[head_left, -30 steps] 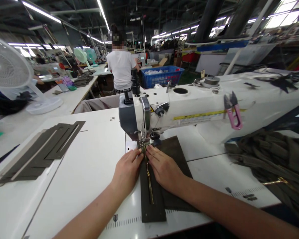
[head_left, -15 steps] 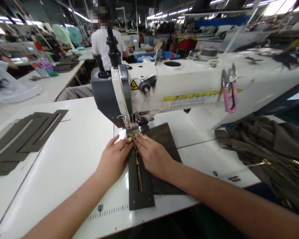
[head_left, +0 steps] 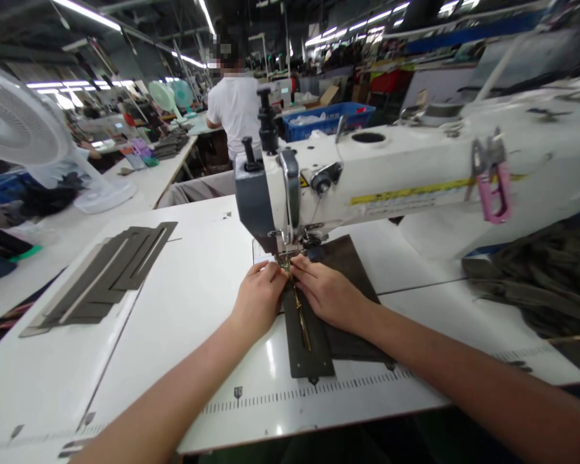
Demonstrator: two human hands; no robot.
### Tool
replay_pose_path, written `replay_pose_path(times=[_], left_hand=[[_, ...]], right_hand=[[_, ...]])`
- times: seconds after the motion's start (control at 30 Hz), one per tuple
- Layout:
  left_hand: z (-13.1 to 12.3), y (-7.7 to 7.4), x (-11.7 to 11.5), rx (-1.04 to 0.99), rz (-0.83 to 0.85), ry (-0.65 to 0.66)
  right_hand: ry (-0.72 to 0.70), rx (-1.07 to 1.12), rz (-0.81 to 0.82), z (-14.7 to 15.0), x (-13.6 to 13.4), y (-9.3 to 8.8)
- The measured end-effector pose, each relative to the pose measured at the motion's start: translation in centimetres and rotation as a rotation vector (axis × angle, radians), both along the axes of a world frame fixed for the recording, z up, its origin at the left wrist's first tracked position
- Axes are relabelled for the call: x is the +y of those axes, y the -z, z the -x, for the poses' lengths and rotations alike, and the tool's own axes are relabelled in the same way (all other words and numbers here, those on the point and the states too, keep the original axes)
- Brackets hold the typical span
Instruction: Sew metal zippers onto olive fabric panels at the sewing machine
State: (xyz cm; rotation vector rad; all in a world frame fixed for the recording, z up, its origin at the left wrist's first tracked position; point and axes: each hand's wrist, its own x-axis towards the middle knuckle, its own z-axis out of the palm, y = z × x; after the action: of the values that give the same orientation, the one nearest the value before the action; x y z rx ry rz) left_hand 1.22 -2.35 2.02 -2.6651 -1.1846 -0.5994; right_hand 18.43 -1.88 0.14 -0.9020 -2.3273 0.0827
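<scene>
A dark olive panel (head_left: 296, 361) with a slot and a gold-toothed zipper (head_left: 302, 322) lies lengthwise under the presser foot of a white sewing machine (head_left: 386, 164). Left of the zipper, close to the presser foot (head_left: 284, 260), my left hand (head_left: 261, 293) grips the panel's edge with bent fingers. From the other side my right hand (head_left: 331, 290) holds the panel down, its fingers close together and their tips near the foot. A wider olive piece (head_left: 350, 258) spreads beneath and beyond my right hand. My fingertips partly hide the stitching point.
Stacked olive panels (head_left: 111, 274) lie at left on the white table (head_left: 188, 277). A bunched olive garment (head_left: 551, 270) rests at right. Pink-handled snips (head_left: 493, 187) hang on the machine arm. A white fan (head_left: 96, 187) stands at left; a person (head_left: 234, 113) is beyond.
The view has swung left, showing more of the fan. The panel has slid further under the presser foot, and its near end now sits behind the table's ruler marks. Both hands remain on it.
</scene>
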Motion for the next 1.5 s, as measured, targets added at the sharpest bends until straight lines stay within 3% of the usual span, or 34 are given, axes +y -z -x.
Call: replay_pose_path(times=[0.2,0.37,0.6,0.87,1.07,1.5], left_hand=[[0.3,0.3,-0.1,-0.060,0.055,-0.022],[1.0,0.0,-1.6,-0.081,0.100,0.052],[1.2,0.4,-3.8,-0.103,0.117,0.053],[1.0,0.4,-4.0,-0.061,0.010,0.065],[0.4,0.4,-5.0,-0.024,-0.041,0.062],[0.5,0.0,-3.4,-0.040,-0.002,0.108]], right_hand=[[-0.112,0.064,0.130,-0.6,-0.8,-1.5],[-0.076,0.139,0.209,-0.1,-1.6,-2.0],[-0.012,0.211,0.327,1.1,-2.7,-2.1],[0.070,0.250,0.203,0.9,-4.2,-1.8],[0.083,-0.004,-0.030,0.4,-5.3,-0.1],[0.097,-0.069,0.044,0.4,-3.9,-0.5]])
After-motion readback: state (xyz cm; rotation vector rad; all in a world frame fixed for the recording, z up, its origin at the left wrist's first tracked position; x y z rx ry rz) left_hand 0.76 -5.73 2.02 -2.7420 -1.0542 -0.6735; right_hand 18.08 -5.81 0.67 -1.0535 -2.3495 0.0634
